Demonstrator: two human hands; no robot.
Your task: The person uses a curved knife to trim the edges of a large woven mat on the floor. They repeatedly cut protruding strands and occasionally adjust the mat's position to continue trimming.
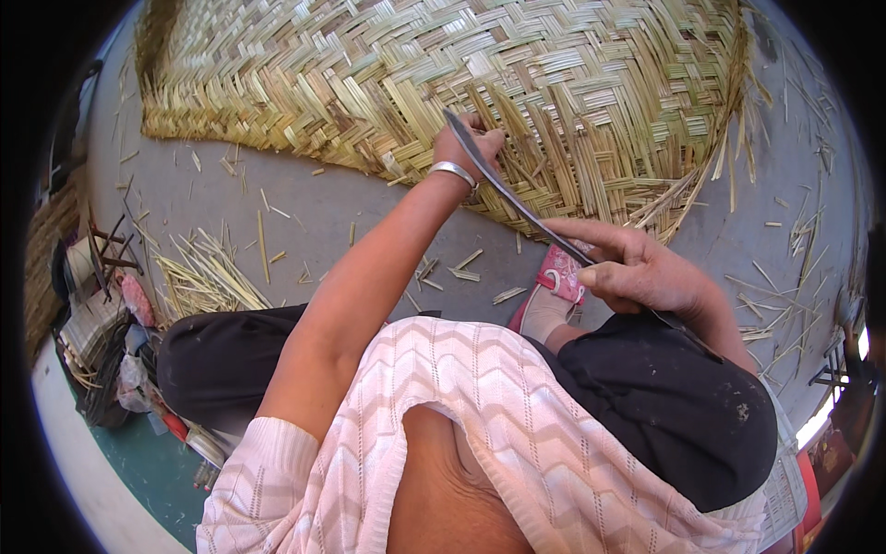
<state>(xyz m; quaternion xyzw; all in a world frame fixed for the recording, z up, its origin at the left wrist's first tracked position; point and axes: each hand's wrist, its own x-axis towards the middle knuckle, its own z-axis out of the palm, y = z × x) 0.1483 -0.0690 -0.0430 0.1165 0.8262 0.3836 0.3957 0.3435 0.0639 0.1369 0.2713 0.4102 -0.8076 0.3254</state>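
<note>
The right hand [646, 268], right of centre in the frame, is closed around a long, thin, dark blade [517, 205], with the thumb on one side and the index finger stretched along the other. The blade runs slantwise from the right forearm up toward the upper centre, gently curved, its tip passing in front of the left hand [469, 148]. That left hand, at upper centre, has its fingers bent in against the woven mat [526, 37]; the blade and the hand itself hide whether strips are pinched there, so I cannot tell. A silver bracelet [455, 172] circles the left wrist. The mat fills the upper part of the frame, pale yellow and green in a zigzag weave, with loose strip ends sticking out along its right edge. Below it is the grey floor [323, 208], scattered with cut bits of straw; a bundle of straw [208, 275] lies at centre left, beside a dark-trousered knee [231, 362]. Just below the right hand's fingers is a pink shoe [556, 282]. The person's pink and white knitted top [517, 406] takes up the lower centre. At lower left, a dark coil [97, 392] lies among mixed clutter, near a green surface [138, 471].
</note>
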